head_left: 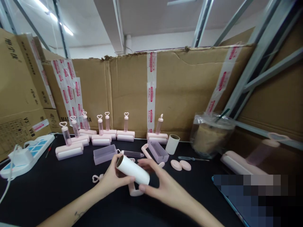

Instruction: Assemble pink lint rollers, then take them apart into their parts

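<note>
A white lint-roller refill (134, 171) with a brown cardboard core is held tilted above the black table. My left hand (113, 176) is closed around its open upper end, and the fingers of my right hand (163, 181) grip its lower end. Beneath it lies a pale pink roller frame piece (136, 192), partly hidden. Left of that is a pink heart-shaped loop (96, 179). Behind my hands are two translucent purple covers (104, 154), a clear handle tube (132, 154) and another pink arm (147, 152). A second white roll (172, 145) stands upright near two pink oval caps (176, 165).
Several assembled pink lint rollers (101, 139) line the cardboard wall (180, 91). A white power strip (28, 159) lies left. On the right are a screwdriver (193, 158), a plastic-wrapped drink cup (211, 135), another lint roller (243, 162) and a blue-edged object (229, 201), mostly pixelated.
</note>
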The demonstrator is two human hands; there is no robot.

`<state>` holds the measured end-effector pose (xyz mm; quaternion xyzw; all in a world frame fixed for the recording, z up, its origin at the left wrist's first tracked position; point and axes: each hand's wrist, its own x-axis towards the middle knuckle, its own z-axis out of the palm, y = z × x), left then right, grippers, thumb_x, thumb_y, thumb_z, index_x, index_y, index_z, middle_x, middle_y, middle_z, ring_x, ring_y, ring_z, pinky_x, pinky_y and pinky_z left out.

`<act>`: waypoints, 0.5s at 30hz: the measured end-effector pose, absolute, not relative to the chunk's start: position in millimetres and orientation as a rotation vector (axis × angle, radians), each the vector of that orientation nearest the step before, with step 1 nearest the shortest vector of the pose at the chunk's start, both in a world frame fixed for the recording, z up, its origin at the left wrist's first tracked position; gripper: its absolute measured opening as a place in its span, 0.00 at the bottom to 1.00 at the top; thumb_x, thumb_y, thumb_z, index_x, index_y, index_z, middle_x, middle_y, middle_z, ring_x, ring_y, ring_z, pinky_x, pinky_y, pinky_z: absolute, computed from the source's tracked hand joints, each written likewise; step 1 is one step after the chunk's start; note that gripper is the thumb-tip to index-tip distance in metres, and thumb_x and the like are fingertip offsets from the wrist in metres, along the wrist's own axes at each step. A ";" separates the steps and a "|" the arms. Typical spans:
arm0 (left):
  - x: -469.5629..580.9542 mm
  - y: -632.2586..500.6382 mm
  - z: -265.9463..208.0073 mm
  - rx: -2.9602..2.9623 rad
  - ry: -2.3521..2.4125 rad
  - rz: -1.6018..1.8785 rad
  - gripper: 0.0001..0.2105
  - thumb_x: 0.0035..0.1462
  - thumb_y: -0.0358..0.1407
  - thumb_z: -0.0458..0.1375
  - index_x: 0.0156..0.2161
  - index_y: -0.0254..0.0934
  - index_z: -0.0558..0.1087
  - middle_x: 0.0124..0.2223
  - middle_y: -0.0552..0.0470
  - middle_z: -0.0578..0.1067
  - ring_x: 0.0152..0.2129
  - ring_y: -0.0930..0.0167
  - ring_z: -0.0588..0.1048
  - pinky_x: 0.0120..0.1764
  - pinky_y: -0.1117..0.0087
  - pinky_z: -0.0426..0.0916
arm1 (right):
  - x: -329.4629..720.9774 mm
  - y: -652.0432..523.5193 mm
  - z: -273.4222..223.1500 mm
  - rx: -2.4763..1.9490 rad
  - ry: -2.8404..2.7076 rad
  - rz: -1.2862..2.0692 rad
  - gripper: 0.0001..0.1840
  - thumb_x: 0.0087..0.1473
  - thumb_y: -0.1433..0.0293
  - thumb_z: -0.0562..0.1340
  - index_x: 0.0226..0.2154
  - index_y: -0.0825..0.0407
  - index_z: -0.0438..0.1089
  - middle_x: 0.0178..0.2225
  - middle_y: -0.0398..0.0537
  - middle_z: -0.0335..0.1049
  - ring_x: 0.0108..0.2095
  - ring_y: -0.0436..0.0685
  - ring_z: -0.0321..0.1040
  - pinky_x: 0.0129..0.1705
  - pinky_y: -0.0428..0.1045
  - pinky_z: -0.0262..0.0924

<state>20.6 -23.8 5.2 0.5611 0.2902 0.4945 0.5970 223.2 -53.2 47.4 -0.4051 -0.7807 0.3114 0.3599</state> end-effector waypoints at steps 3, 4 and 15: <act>19.5 -23.6 0.1 1.372 0.617 1.095 0.24 0.38 0.34 0.69 0.40 0.40 0.63 0.34 0.53 0.72 0.32 0.69 0.72 0.36 0.70 0.66 | 207.8 -60.9 42.9 -1.031 -1.986 0.837 0.32 0.43 0.65 0.66 0.52 0.46 0.60 0.46 0.48 0.67 0.45 0.60 0.65 0.49 0.54 0.59; 18.9 -22.9 -0.6 1.386 0.594 1.074 0.24 0.38 0.35 0.69 0.41 0.40 0.64 0.35 0.53 0.72 0.34 0.68 0.72 0.38 0.69 0.65 | 206.2 -61.4 42.0 -1.035 -1.994 0.863 0.31 0.43 0.64 0.67 0.51 0.46 0.62 0.45 0.48 0.68 0.43 0.60 0.66 0.48 0.53 0.60; -14.1 -15.0 31.5 2.309 1.053 0.940 0.28 0.46 0.44 0.62 0.54 0.45 0.63 0.44 0.49 0.73 0.36 0.64 0.70 0.43 0.66 0.60 | 318.5 -9.6 98.3 -1.279 -1.620 0.555 0.27 0.36 0.66 0.70 0.41 0.51 0.63 0.38 0.52 0.73 0.36 0.63 0.71 0.36 0.53 0.67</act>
